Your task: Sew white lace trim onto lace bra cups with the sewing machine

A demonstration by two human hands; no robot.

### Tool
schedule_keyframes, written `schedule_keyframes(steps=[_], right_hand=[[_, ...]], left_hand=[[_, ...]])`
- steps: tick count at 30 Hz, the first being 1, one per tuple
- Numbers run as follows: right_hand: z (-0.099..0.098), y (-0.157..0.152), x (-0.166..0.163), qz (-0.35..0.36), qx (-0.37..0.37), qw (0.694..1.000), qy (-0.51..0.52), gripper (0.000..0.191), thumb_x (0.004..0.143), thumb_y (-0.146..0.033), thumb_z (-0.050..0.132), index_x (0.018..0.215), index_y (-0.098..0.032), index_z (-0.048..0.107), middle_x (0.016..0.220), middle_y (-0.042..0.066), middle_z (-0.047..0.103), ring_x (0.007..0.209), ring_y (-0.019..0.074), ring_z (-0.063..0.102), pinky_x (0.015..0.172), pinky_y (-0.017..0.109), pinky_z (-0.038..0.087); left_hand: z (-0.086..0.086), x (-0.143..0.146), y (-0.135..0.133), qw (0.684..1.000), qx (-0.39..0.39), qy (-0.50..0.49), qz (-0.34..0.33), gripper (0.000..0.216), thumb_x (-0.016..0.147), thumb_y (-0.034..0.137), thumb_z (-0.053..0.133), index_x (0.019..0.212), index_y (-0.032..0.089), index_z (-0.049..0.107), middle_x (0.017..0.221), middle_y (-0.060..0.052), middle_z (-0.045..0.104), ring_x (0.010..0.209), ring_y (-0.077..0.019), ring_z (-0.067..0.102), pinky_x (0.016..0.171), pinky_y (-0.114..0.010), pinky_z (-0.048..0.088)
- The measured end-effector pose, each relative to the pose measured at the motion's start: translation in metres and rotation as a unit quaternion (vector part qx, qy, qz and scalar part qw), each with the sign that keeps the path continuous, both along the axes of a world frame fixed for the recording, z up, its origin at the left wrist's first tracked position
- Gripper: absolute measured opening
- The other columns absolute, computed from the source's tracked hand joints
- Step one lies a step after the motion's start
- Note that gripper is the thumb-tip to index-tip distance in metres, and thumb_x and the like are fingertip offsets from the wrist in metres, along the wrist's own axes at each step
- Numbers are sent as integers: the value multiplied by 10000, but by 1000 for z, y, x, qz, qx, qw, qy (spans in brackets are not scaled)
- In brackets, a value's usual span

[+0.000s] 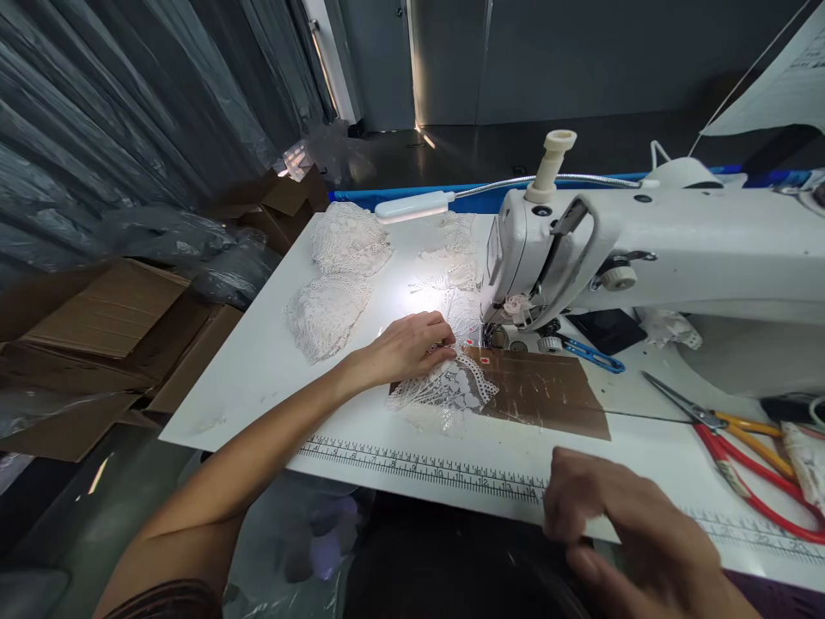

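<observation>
My left hand (416, 348) rests at the needle area of a white sewing machine (516, 275), its fingers closed on a white lace piece (451, 383) with a scalloped edge. Part of that lace lies over a brown sheet (547, 387) on the bed, and more lace (455, 266) stretches away behind it. Over the table's front edge hovers my right hand (635, 524), slightly blurred, fingers loosely bent, a gap to the thumb and nothing seen in it. Two lace cups (351, 241) lie left of the machine, one in front of the other.
Red-and-yellow-handled scissors (741, 447) and blue thread snips (593, 352) lie right of the needle. A printed ruler (418, 468) runs along the front edge. A lamp (412, 206) reaches over the lace. Cardboard boxes (109, 318) stand left of the table (238, 395).
</observation>
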State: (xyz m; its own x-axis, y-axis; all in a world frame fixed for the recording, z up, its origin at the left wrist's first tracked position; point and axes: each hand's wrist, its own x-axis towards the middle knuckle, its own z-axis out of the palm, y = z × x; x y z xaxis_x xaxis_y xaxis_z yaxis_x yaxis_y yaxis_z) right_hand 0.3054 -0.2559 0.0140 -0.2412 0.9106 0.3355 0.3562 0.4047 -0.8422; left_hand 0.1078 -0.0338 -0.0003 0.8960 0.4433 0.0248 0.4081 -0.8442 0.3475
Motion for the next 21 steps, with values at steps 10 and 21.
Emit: schedule_keyframes(steps=[10,21], right_hand=[[-31,42,4,-63,-222,973,-25,234,924,-420,511,879,-211,606,769,20,599,706,146,550,618,252,464],[-34,89,-35,-8,-379,855,354,347,841,-526,602,813,-181,623,723,-2,574,618,109,525,594,251,477]], left_hand=[[-16,-6,7,993,106,-46,-24,192,954,267,501,843,119,549,823,-43,584,680,-120,503,644,-267,415],[22,6,-41,959,-104,-235,-117,254,969,333,479,1080,121,564,937,-80,631,774,-130,593,678,-268,528]])
